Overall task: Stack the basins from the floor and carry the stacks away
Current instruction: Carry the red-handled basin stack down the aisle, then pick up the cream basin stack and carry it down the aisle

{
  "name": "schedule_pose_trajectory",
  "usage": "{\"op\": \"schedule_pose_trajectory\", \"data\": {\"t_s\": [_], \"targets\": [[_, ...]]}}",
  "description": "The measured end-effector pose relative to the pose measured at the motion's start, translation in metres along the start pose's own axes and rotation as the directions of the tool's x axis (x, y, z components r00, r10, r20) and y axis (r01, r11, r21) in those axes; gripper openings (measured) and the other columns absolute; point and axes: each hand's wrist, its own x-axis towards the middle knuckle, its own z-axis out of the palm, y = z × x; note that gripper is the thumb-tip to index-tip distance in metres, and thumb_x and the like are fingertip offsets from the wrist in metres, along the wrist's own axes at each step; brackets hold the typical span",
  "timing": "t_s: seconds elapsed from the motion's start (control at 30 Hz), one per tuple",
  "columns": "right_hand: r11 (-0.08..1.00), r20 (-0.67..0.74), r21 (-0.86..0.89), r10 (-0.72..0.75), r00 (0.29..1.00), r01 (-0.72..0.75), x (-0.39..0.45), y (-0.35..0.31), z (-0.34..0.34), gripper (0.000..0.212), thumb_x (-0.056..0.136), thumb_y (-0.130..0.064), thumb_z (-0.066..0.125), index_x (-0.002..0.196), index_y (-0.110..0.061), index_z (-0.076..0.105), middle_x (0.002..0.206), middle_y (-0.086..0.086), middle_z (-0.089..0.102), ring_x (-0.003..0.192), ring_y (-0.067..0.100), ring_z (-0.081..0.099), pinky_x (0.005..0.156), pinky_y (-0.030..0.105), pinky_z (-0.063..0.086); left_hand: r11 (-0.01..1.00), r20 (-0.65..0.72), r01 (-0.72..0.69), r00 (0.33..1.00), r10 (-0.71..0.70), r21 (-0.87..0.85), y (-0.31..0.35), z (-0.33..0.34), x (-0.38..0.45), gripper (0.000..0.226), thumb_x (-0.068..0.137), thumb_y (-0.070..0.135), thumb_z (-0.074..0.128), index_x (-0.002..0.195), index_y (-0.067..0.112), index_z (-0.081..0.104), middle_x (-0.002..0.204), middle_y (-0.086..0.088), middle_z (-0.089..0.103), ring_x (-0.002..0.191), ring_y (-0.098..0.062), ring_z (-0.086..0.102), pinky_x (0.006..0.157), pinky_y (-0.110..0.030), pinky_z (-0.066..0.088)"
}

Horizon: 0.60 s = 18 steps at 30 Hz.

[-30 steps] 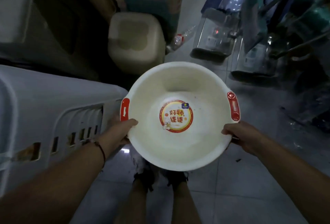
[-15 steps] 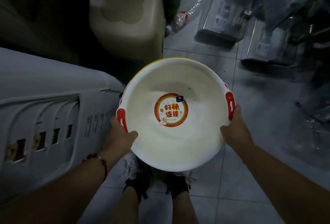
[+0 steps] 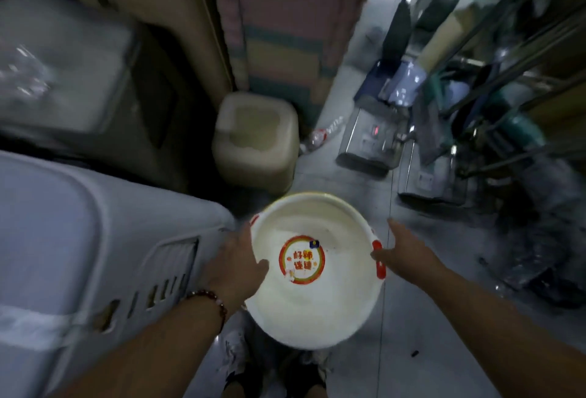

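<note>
A white basin (image 3: 317, 302) with red handles and a round red-and-yellow sticker on its bottom sits low in front of me, above my feet. A thin yellow rim (image 3: 317, 195) peeks out at its far edge, as if another basin lies beneath it. My left hand (image 3: 234, 258) grips the left rim with the thumb hooked inside. My right hand (image 3: 406, 254) is beside the right red handle (image 3: 379, 259). Its fingers are stretched out and apart, and only the thumb touches the handle.
A big white slotted plastic housing (image 3: 95, 254) crowds the left side. A beige tub (image 3: 257, 140) stands just beyond the basin, with a plastic bottle (image 3: 320, 135) beside it. Metal appliances (image 3: 371, 140) and clutter fill the right. The grey tiled floor (image 3: 364, 366) lies between.
The basin has gone down and away from me, toward the floor. My right hand has come off the handle and opened. My left hand still holds the rim.
</note>
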Motion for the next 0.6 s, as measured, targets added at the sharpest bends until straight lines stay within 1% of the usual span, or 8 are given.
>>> {"op": "schedule_pose_trajectory", "data": {"t_s": [0.03,0.1,0.2,0.3,0.37,0.47,0.53,0.6], "targets": [[0.999,-0.005,-0.004,-0.048,0.999,0.048,-0.011,-0.015,-0.012,0.093,0.084,-0.027,0.074,0.157,-0.021,0.017,0.161,0.005,0.024,0.136,0.027,0.044,0.088,0.031,0.047,0.998,-0.023,-0.017,1.000,0.019,0.068,0.013,-0.014,-0.006,0.082,0.089,0.044,0.058,0.156,0.032,0.011,0.150,-0.007,0.036,0.127,-0.031,0.048,0.102,-0.043,0.046],[0.987,-0.025,-0.035,-0.157,0.987,0.156,-0.042,-0.051,-0.050,0.097,0.079,-0.038,0.075,0.156,-0.024,0.019,0.162,0.004,0.023,0.142,0.025,0.034,0.109,0.036,0.038,0.977,-0.101,-0.019,0.994,0.041,0.214,0.047,-0.061,-0.027,0.086,0.092,0.052,0.051,0.157,0.026,0.002,0.162,-0.015,0.014,0.143,-0.036,0.029,0.114,-0.045,0.032],[0.950,-0.070,-0.086,-0.307,0.949,0.301,-0.111,-0.113,-0.118,0.088,0.081,-0.039,0.072,0.154,-0.022,0.025,0.157,0.005,0.031,0.141,0.025,0.036,0.112,0.037,0.035,0.942,-0.207,-0.046,0.971,0.121,0.331,0.094,-0.147,-0.080,0.083,0.094,0.056,0.046,0.158,0.023,0.004,0.164,-0.015,0.003,0.148,-0.037,0.015,0.117,-0.049,0.022],[0.896,-0.146,-0.167,-0.436,0.888,0.412,-0.174,-0.167,-0.176,0.080,0.087,-0.043,0.065,0.154,-0.023,0.026,0.155,0.008,0.034,0.140,0.028,0.035,0.112,0.037,0.033,0.913,-0.264,-0.077,0.945,0.196,0.402,0.127,-0.225,-0.123,0.081,0.094,0.057,0.044,0.158,0.023,0.006,0.165,-0.012,0.003,0.149,-0.036,0.013,0.118,-0.051,0.020],[0.860,-0.172,-0.160,-0.507,0.845,0.484,-0.222,-0.198,-0.214,0.079,0.087,-0.048,0.063,0.153,-0.027,0.027,0.152,0.005,0.038,0.139,0.028,0.036,0.112,0.038,0.034,0.907,-0.298,-0.089,0.927,0.227,0.412,0.145,-0.284,-0.159,0.079,0.095,0.057,0.042,0.158,0.024,0.007,0.165,-0.008,0.005,0.149,-0.035,0.013,0.118,-0.051,0.020],[0.799,-0.211,-0.069,-0.597,0.774,0.597,-0.282,-0.237,-0.259,0.084,0.078,-0.062,0.063,0.150,-0.028,0.035,0.148,-0.001,0.043,0.134,0.024,0.044,0.111,0.038,0.037,0.909,-0.447,-0.090,0.848,0.284,0.406,0.162,-0.357,-0.217,0.071,0.094,0.059,0.043,0.152,0.021,0.026,0.159,-0.010,0.026,0.142,-0.033,0.029,0.110,-0.046,0.033],[0.747,-0.236,-0.001,-0.647,0.725,0.665,-0.310,-0.264,-0.271,0.075,0.077,-0.058,0.069,0.141,-0.024,0.048,0.137,-0.003,0.054,0.129,0.022,0.051,0.109,0.036,0.041,0.923,-0.542,-0.058,0.795,0.274,0.381,0.161,-0.394,-0.253,0.063,0.094,0.058,0.045,0.145,0.022,0.035,0.150,-0.008,0.038,0.133,-0.031,0.039,0.099,-0.039,0.039],[0.692,-0.231,-0.004,-0.703,0.673,0.722,-0.334,-0.287,-0.271,0.072,0.067,-0.068,0.072,0.123,-0.024,0.060,0.124,-0.007,0.062,0.120,0.018,0.057,0.102,0.035,0.046,0.949,-0.573,-0.033,0.791,0.216,0.313,0.156,-0.422,-0.284,0.070,0.093,0.058,0.044,0.151,0.024,0.026,0.158,-0.011,0.026,0.139,-0.037,0.032,0.107,-0.047,0.035]]}}
